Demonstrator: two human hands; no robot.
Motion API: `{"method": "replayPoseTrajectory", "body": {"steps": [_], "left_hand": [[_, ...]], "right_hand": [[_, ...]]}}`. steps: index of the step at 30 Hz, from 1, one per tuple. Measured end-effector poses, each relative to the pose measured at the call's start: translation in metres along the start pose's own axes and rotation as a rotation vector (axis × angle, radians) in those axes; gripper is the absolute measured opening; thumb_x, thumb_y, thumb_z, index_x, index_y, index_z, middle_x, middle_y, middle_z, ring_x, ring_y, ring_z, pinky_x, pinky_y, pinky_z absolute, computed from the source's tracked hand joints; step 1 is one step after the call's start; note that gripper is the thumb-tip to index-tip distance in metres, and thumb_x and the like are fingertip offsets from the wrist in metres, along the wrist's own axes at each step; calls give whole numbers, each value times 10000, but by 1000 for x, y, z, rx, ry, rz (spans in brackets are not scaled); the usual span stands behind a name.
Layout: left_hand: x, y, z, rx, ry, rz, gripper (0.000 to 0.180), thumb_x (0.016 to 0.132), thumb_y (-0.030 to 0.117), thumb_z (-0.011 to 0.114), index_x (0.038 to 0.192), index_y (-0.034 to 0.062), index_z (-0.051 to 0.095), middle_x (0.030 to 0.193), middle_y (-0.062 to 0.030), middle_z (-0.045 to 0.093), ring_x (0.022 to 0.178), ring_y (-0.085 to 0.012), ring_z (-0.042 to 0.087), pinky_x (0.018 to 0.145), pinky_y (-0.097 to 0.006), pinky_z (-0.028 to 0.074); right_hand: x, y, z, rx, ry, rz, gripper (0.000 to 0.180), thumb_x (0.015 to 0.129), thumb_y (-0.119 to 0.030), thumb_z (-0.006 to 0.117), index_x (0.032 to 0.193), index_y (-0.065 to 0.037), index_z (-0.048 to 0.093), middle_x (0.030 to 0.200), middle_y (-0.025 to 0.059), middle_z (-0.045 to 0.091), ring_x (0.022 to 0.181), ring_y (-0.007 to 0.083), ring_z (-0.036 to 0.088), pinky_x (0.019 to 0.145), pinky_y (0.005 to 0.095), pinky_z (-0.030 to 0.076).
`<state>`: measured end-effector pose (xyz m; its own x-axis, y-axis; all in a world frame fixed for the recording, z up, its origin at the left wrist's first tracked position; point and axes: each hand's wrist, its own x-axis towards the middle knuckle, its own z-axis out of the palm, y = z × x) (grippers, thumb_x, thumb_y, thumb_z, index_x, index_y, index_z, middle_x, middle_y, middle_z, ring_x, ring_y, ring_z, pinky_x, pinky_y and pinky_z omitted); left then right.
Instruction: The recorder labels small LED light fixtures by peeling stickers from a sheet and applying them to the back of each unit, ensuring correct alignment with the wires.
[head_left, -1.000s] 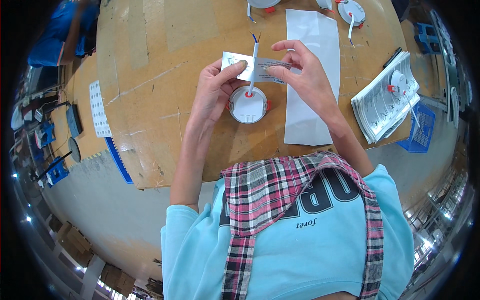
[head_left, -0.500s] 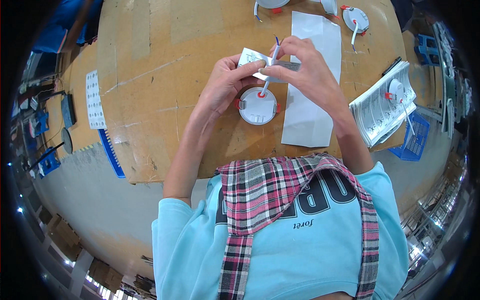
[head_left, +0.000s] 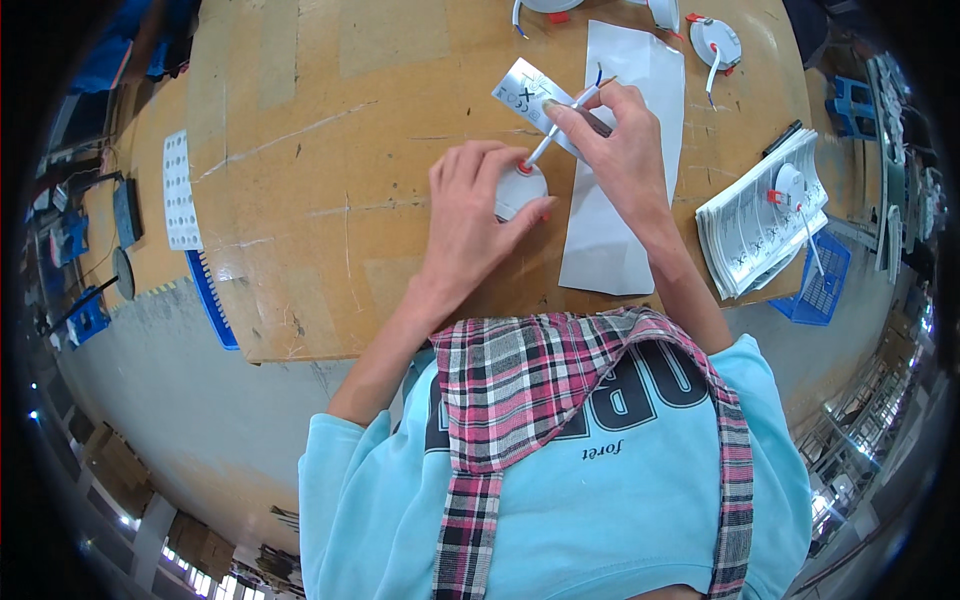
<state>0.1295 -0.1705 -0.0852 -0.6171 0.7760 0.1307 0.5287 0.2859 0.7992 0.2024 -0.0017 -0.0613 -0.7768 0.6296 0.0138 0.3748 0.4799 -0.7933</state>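
A small round white lamp (head_left: 523, 187) with orange clips lies on the wooden table (head_left: 330, 150). My left hand (head_left: 470, 215) lies over it, fingers curled round its rim. My right hand (head_left: 615, 150) pinches the lamp's white cable (head_left: 560, 125) together with a folded printed leaflet (head_left: 530, 93) just above the lamp. The cable ends in bare blue and red wires.
A long white sheet (head_left: 615, 170) lies under my right hand. A stack of leaflets (head_left: 760, 225) with another lamp on it sits at the right, a blue basket (head_left: 825, 275) beside it. More lamps (head_left: 715, 40) lie at the far edge. A dotted white sheet (head_left: 180, 190) lies at the left.
My left hand has let go of the leaflet and come down onto the lamp. My right hand now holds leaflet and cable alone.
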Motion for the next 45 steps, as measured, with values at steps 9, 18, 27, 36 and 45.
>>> {"method": "replayPoseTrajectory", "body": {"steps": [9,18,27,36,45], "left_hand": [[-6,-1,5,68,32,29,425,722,274,770,1051,64,602,1021,-82,553,1002,-251,510,902,-386,342],[-5,0,1,60,-4,30,434,717,262,770,1059,56,599,1035,-89,562,1042,-268,506,921,-385,347],[62,-35,-33,-933,-446,-257,382,957,147,481,1297,-26,479,1201,-118,590,1153,-189,545,1005,-313,415],[104,-25,5,-1281,-1043,-457,395,905,99,547,1280,-11,488,1158,-85,592,1080,-145,552,935,-274,432],[107,-32,-5,-957,-865,-249,357,853,188,660,1161,19,597,1038,-31,634,902,-92,602,800,-227,478]], "right_hand": [[6,0,-9,-69,18,-38,341,767,-316,731,778,16,653,784,103,621,850,260,522,750,384,444],[10,2,-19,-44,-115,-103,261,779,-291,728,849,-40,718,896,71,633,905,237,517,772,352,450],[3,-11,-26,26,-131,-235,126,749,-188,752,831,-97,723,962,7,577,981,205,465,849,330,420],[-3,-16,-27,94,-167,-315,128,709,-162,783,815,-126,722,997,-14,546,998,207,450,854,335,417],[-6,-12,-31,49,-117,-328,126,717,-134,773,825,-104,715,964,4,571,975,205,460,823,331,415]]}}
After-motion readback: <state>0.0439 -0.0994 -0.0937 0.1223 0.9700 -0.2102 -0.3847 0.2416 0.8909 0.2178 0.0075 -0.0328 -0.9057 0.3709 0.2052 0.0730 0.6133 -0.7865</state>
